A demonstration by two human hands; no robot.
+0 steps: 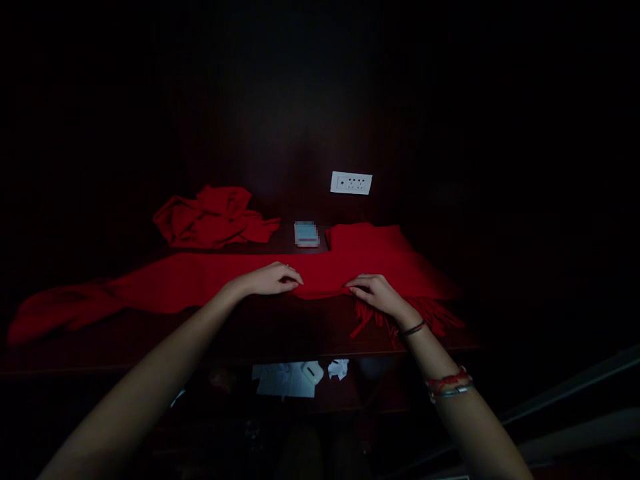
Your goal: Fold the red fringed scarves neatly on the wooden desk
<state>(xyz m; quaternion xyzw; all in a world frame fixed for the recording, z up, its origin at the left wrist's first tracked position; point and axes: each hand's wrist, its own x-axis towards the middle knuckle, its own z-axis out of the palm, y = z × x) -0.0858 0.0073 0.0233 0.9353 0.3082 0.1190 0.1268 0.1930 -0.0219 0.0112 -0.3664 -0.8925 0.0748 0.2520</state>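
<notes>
A long red scarf (185, 280) lies stretched sideways across a dark wooden surface, its right part spread wider, with a fringe (435, 313) hanging at the near right. My left hand (273, 279) rests on the scarf's middle, thumb and fingers closed on the cloth by its near edge. Close by on the right, my right hand (377, 292) pinches the near edge just above the fringe. A short stretch of scarf lies flat between the two hands. The fingertips are partly hard to make out in the dim light.
A crumpled red cloth (210, 217) lies behind the scarf at the left. Beside it is a small pale box-like item (306, 234), blurred out. A white socket panel (351, 183) is on the back wall. Papers (285, 380) and a crumpled white scrap (338, 369) lie on a lower level.
</notes>
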